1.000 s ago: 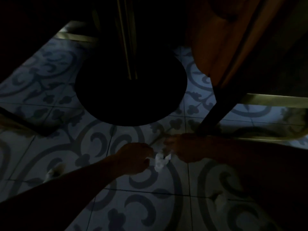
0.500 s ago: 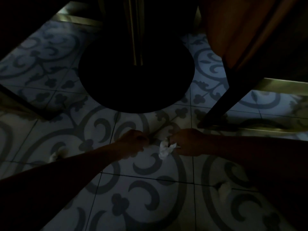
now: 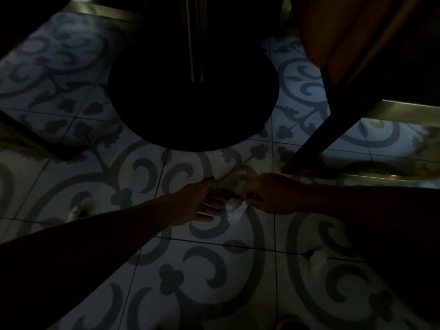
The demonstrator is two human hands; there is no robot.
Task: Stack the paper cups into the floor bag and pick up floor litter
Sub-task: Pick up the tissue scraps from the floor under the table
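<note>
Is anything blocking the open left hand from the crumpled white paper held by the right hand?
Nothing visible does. The left hand is open beside the crumpled paper, which hangs from the right hand above the tiled floor; the table base sits beyond them.

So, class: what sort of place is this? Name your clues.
Probably a café or restaurant, seen under a table: a round pedestal table base, patterned floor tiles, and a chair leg nearby.

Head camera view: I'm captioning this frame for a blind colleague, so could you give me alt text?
In dim light, a right hand pinches a crumpled white paper scrap above a scroll-patterned tile floor, the open left hand beside it, near a round black table base.
</note>
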